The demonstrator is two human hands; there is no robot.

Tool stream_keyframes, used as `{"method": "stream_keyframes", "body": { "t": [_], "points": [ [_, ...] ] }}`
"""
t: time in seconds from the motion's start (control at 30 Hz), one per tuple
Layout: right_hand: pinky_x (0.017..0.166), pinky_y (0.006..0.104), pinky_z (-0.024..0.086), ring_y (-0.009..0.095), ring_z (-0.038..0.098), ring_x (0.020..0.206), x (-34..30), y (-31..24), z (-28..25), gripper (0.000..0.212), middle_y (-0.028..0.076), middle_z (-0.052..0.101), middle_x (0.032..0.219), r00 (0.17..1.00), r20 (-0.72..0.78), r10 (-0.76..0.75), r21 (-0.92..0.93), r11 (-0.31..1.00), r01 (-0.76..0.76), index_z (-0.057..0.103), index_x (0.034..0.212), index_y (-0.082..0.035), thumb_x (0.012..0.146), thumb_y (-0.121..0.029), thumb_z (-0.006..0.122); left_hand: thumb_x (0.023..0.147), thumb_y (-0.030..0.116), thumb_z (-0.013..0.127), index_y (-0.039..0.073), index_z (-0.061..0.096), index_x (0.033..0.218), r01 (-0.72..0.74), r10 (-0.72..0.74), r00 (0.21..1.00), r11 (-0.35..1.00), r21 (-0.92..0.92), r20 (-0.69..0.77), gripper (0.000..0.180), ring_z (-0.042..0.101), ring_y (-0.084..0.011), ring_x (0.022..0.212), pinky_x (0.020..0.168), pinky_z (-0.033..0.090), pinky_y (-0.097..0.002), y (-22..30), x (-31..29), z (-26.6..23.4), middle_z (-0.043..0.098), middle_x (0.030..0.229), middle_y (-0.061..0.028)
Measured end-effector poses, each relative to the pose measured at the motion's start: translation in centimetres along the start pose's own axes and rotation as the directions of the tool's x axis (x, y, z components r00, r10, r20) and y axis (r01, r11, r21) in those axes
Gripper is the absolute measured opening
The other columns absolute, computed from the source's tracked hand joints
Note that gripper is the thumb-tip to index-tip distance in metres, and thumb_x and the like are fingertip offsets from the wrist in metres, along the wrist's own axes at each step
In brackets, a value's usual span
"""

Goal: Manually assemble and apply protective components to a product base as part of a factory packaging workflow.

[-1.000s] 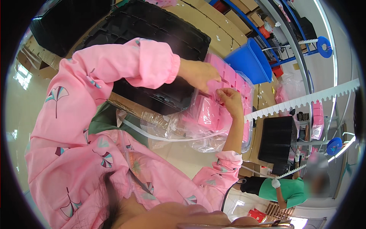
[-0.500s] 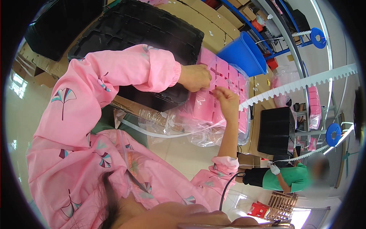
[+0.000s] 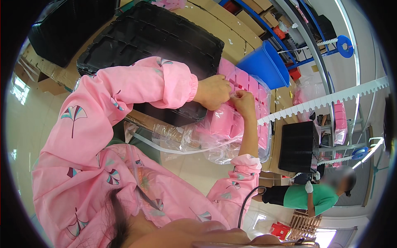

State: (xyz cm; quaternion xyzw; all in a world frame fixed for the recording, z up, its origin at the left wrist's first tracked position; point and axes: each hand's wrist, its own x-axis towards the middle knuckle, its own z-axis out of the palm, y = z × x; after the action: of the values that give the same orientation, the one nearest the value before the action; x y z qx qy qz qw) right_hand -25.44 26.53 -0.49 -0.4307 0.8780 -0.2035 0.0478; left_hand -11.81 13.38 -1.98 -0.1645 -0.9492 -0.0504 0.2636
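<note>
Both my hands meet over pink foam-like blocks (image 3: 248,84) packed in rows inside a clear plastic bag (image 3: 223,155). My left hand (image 3: 213,91) reaches in from the left with fingers curled, its fingertips near the right hand's. My right hand (image 3: 245,103) comes up from below, thumb and fingers pinched together close to the left fingertips. Whatever lies between the fingers is too small or hidden to name. A white toothed strip (image 3: 322,102) runs from the upper right to my right forearm, and a white band shows again below the bag.
A large black plastic crate (image 3: 153,41) lies left of the blocks on a cardboard-covered table (image 3: 219,20). Behind stands a blue bin (image 3: 264,64). Stacked black trays (image 3: 298,146) stand to the right. A co-worker in a green shirt (image 3: 308,198) is farther right; blue spools (image 3: 345,46) hang overhead.
My right hand has moved slightly up and left, closer to my left hand, and its fingers are more bunched. The co-worker has turned and shifted; the lower blue spool looks tilted.
</note>
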Motion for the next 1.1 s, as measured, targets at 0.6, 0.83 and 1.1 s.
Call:
{"method": "stream_keyframes", "body": {
  "t": [0.6, 0.83, 1.1],
  "points": [
    [0.052, 0.0292, 0.044, 0.015, 0.057, 0.052, -0.9, 2.5, -1.7, 0.019, 0.008, 0.060, 0.057, 0.983, -0.111, 0.146, 0.300, 0.948, -0.107, 0.066, 0.068, 0.002, 0.067, -0.015, 0.059, 0.062, 0.021, 0.056, 0.005, 0.065, 0.066, 0.104, -0.103, 0.988, 0.995, -0.004, 0.115, 0.020, 0.056, -0.0279, 0.081, 0.076, 0.040, -0.0369, 0.3, -0.1, -0.8, 0.061, 0.076, -0.0116],
    [0.049, 0.0267, 0.042, 0.014, 0.052, 0.051, -1.4, 4.6, -7.1, 0.016, 0.005, 0.059, 0.062, 0.831, -0.411, 0.376, 0.896, 0.336, 0.291, 0.062, 0.073, -0.001, 0.077, -0.015, 0.056, 0.062, 0.023, 0.056, 0.003, 0.066, 0.068, 0.141, -0.130, 0.972, 0.989, -0.041, 0.195, 0.023, 0.060, -0.0315, 0.075, 0.077, 0.041, -0.0382, 0.1, 0.3, -0.7, 0.063, 0.073, -0.0152],
    [0.051, 0.0251, 0.043, 0.016, 0.056, 0.061, -1.5, -1.3, -10.0, 0.013, 0.005, 0.060, 0.073, 0.832, -0.489, 0.264, 0.872, 0.108, 0.478, 0.059, 0.081, -0.005, 0.081, -0.018, 0.055, 0.064, 0.044, 0.068, 0.002, 0.058, 0.104, 0.138, -0.328, 0.929, 0.735, -0.664, -0.171, 0.059, 0.056, -0.0253, 0.093, 0.075, 0.042, -0.0329, -2.0, 1.1, -3.7, 0.058, 0.102, -0.0187]
  ]
}}
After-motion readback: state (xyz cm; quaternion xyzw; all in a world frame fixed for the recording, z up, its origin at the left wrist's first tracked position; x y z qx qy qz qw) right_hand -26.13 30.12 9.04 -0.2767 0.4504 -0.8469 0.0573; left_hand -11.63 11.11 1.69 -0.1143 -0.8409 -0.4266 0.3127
